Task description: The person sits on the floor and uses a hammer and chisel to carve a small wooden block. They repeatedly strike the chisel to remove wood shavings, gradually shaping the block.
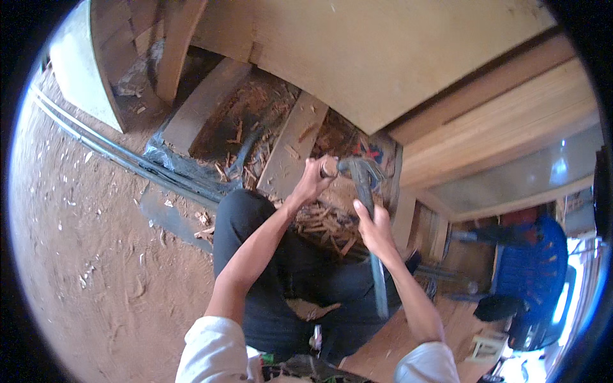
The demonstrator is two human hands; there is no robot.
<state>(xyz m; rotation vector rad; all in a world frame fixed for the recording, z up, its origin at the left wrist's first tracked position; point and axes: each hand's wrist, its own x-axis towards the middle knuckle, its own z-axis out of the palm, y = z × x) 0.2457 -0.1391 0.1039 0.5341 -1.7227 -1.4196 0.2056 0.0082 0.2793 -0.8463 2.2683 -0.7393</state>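
Note:
My left hand (311, 180) is closed round the wooden handle of what looks like a chisel (329, 167); its blade is hidden. My right hand (375, 231) grips a claw hammer (362, 182), thumb laid along the shaft. The hammer's striking face is right at the end of the chisel handle; whether they touch I cannot tell. The hammer's long shaft runs down past my right wrist, over my dark trousers. Beneath both hands lies a piece of wood (338, 193), partly covered by them, with a heap of wood chips (325, 226) on its near side.
A large pale board (383, 57) leans over the far side. Long timber (498, 127) stands at the right, beside a blue plastic chair (533, 274). Planks (297, 140) with scattered shavings lie ahead. Pipes (128, 159) cross the sandy floor (115, 255) on the left.

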